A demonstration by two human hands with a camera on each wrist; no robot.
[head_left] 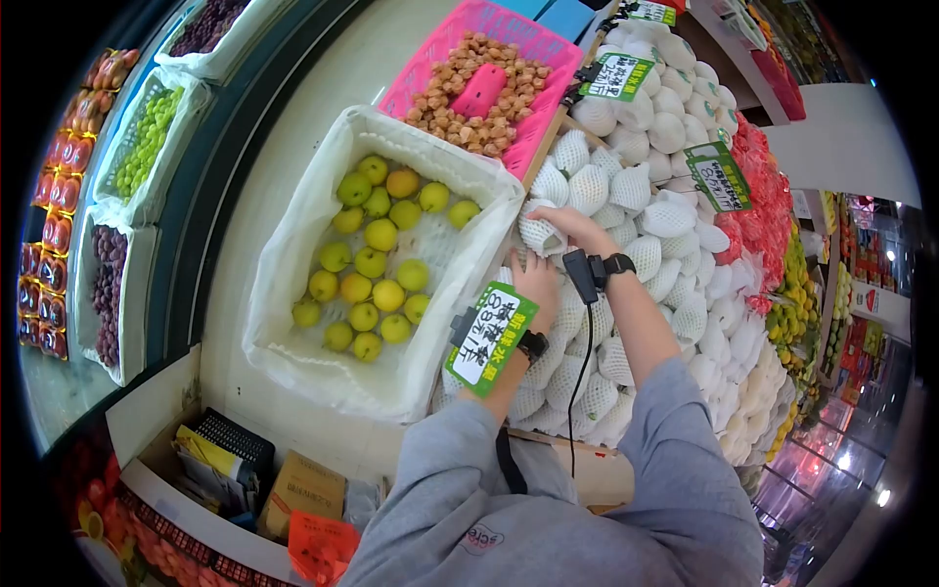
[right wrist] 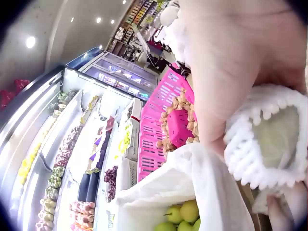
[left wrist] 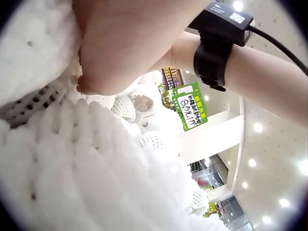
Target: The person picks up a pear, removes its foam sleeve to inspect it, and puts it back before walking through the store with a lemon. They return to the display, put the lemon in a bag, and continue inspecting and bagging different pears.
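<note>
A pale green fruit [right wrist: 276,137] shows through the open end of its white foam net [head_left: 540,235]. My right hand [head_left: 575,231] grips this wrapped fruit, its fingers curled over the net. Just below, my left hand [head_left: 536,292] lies over the pile with its fingers extended. Its fingertips are right at the underside of the held fruit, seen as fingers [right wrist: 279,214] low in the right wrist view. Around both hands are many foam-wrapped fruits [head_left: 644,256]. A green-edged price card [head_left: 491,338] partly covers the left forearm.
Left of the hands stands a white-lined crate [head_left: 284,264] with loose green-yellow fruits [head_left: 370,262]. Behind it is a pink basket [head_left: 416,73] of small brown fruits with a pink scoop [head_left: 479,90]. A black cable [head_left: 584,377] hangs from the right wrist camera [head_left: 584,275].
</note>
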